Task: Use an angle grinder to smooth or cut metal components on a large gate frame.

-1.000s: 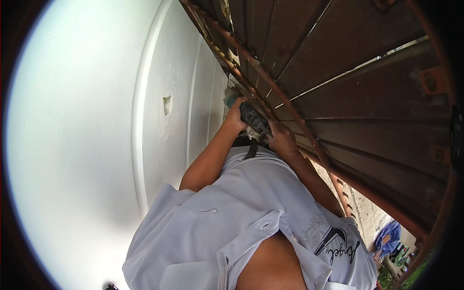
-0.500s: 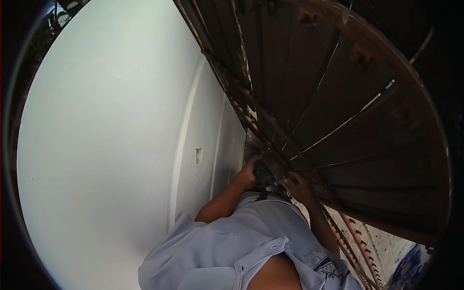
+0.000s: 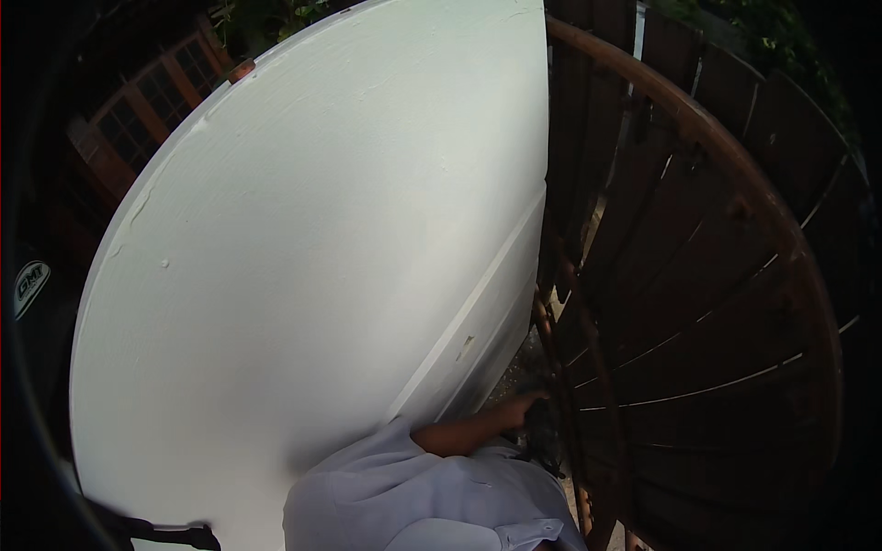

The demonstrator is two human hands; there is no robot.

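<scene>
My left hand (image 3: 524, 410) is low in the head view, between the white wall and the dark slatted panel. It is closed around a dark object (image 3: 544, 437) at my waist, whose kind is too dim to make out. My fingers are mostly lost in the shade beside the panel's frame. The forearm comes out of a pale short sleeve (image 3: 404, 445) and passes close to the wall. My right hand does not show.
A large white wall panel (image 3: 312, 239) with a raised band and a small notch (image 3: 467, 347) fills the left. At the right stands a dark slatted panel (image 3: 680, 340) with a rusty metal frame (image 3: 717, 138). Wooden windows (image 3: 156, 96) and plants (image 3: 266, 23) lie beyond the wall.
My view has swung, bringing the wall's upper edge and the windows into sight. The left hand stays at the dark object. My right hand, seen before beside it, has gone out of sight.
</scene>
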